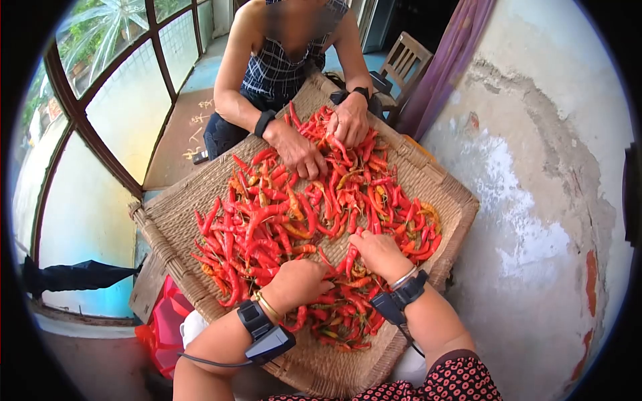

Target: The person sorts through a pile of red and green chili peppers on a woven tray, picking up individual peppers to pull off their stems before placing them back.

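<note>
A heap of red chili peppers (261, 217), with a few orange and yellowish ones among them, lies on a large woven tray (177, 207). My left hand (299, 284) is at the near side of the heap, its fingers curled together and pointing right; whatever is in them is hidden. Just to the right, my right hand (381, 254) is closed on a red chili pepper (351, 259) that hangs down from the fingertips. More chilies lie below and between both hands. Each of my wrists has a bracelet and a strapped-on device.
Across the tray sits another person (287, 67), both hands in the far part of the heap. A rough plastered wall (515, 200) stands on the right. Framed windows (93, 220) line the left, with a dark folded umbrella (83, 275) before them. Behind is a wooden chair (406, 63).
</note>
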`<action>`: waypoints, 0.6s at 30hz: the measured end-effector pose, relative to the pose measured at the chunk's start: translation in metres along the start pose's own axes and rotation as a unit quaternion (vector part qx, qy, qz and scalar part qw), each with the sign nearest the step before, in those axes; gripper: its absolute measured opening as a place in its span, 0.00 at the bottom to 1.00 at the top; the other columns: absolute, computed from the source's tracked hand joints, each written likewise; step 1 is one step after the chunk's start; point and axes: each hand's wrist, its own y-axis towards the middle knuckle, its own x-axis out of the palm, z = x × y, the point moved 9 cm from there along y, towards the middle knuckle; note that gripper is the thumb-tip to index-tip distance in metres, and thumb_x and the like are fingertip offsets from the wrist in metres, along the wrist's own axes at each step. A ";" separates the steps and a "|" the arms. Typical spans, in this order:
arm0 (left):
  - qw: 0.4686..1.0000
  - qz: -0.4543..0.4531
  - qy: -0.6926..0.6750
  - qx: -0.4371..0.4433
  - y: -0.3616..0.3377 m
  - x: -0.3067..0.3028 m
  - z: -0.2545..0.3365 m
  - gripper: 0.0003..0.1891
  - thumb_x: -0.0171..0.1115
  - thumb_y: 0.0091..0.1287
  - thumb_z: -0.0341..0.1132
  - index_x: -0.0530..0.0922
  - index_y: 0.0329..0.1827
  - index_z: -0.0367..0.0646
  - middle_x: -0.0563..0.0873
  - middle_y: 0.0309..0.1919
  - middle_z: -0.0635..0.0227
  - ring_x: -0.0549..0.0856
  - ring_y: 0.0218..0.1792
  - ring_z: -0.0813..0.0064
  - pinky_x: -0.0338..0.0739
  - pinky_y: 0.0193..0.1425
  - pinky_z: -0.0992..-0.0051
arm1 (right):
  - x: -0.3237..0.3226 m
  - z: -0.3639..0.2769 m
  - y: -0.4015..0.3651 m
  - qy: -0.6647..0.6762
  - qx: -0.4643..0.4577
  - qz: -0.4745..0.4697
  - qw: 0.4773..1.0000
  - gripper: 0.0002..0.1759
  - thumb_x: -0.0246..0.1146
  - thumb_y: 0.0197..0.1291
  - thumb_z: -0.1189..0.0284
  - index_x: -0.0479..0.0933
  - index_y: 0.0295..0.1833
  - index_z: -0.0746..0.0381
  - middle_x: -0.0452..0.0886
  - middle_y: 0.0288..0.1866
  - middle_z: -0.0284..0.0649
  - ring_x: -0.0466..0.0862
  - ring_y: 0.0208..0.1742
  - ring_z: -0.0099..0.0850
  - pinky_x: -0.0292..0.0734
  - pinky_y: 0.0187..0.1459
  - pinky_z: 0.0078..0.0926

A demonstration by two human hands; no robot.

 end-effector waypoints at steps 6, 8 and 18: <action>1.000 -0.003 -0.015 -0.009 0.002 -0.003 0.002 0.16 0.61 0.57 0.45 0.77 0.40 0.43 0.81 0.26 0.54 0.82 0.32 0.55 0.76 0.34 0.60 | -0.007 -0.016 0.007 0.018 -0.035 0.024 0.999 0.02 0.55 0.52 0.75 0.71 0.33 0.62 0.76 0.32 0.47 0.80 0.32 0.45 0.76 0.34 0.41; 0.998 0.038 -0.053 -0.007 0.003 -0.007 0.002 0.17 0.62 0.56 0.43 0.77 0.42 0.42 0.81 0.29 0.54 0.82 0.33 0.55 0.76 0.35 0.60 | -0.017 -0.019 0.005 0.050 -0.048 0.037 0.997 0.03 0.57 0.50 0.74 0.72 0.31 0.62 0.76 0.31 0.47 0.80 0.33 0.45 0.76 0.34 0.41; 0.928 0.144 -0.342 0.033 0.004 -0.034 -0.003 0.08 0.61 0.62 0.30 0.79 0.42 0.38 0.80 0.25 0.68 0.79 0.28 0.84 0.75 0.32 0.80 | -0.036 -0.038 -0.005 0.343 -0.050 0.007 0.938 0.11 0.62 0.49 0.66 0.76 0.33 0.63 0.79 0.28 0.45 0.80 0.33 0.43 0.73 0.35 0.35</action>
